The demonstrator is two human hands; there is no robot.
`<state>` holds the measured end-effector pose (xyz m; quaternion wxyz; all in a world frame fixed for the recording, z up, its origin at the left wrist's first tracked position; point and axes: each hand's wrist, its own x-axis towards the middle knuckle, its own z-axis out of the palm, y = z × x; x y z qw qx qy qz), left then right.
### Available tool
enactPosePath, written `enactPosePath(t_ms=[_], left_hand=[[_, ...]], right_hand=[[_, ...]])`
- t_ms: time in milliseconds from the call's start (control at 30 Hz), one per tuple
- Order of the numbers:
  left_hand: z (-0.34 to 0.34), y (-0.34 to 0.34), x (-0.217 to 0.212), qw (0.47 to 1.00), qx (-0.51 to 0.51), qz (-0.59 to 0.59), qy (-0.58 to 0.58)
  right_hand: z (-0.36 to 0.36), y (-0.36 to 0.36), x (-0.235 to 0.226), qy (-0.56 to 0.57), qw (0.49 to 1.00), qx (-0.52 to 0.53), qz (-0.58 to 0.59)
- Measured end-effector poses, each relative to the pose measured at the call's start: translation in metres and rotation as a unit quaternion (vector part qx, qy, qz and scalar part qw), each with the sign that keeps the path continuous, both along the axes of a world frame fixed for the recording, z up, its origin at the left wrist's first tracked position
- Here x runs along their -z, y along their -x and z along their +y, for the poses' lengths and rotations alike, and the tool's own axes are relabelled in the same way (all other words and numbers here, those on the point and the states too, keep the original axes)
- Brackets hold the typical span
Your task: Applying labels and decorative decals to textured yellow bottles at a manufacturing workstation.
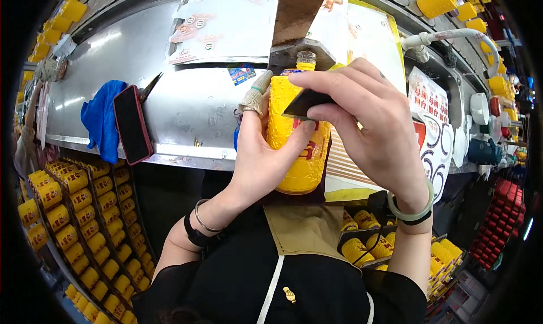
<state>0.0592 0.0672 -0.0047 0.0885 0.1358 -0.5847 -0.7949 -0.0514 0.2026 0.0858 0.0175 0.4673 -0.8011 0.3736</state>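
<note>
A yellow bottle [300, 174] occupies the centre of the frame, neck toward the top. The left hand [254, 154], half-curled, grips its left side, thumb across the front, wrapped index finger pointing up. The right hand [373, 103], arched in from the right, pinches a black flat-edged tool [310, 102] over the bottle's front.

The yellow bottle [305, 168] and right-hand white sheet [435, 117] bear red characters [308, 151]; far white sheets [229, 30] carry small logos [199, 24].

Left of the red-marked yellow bottle [308, 157] are a blue cloth [100, 117] and a red-edged black smartphone [132, 123], right of it tan-and-white striped paper [346, 164].
</note>
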Motion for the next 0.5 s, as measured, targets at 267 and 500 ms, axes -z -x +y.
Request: enactPosePath(t_ms=[267,500], left_hand=[[-0.007,-0.014,-0.01,0.995,0.035,0.011,-0.096],[-0.004,-0.024,-0.009,0.995,0.086,0.025,-0.034]], right_hand=[[0.029,-0.017,0.034,0.19,0.957,0.178,-0.131],[0.045,-0.039,0.053,0.194,0.955,0.186,-0.126]])
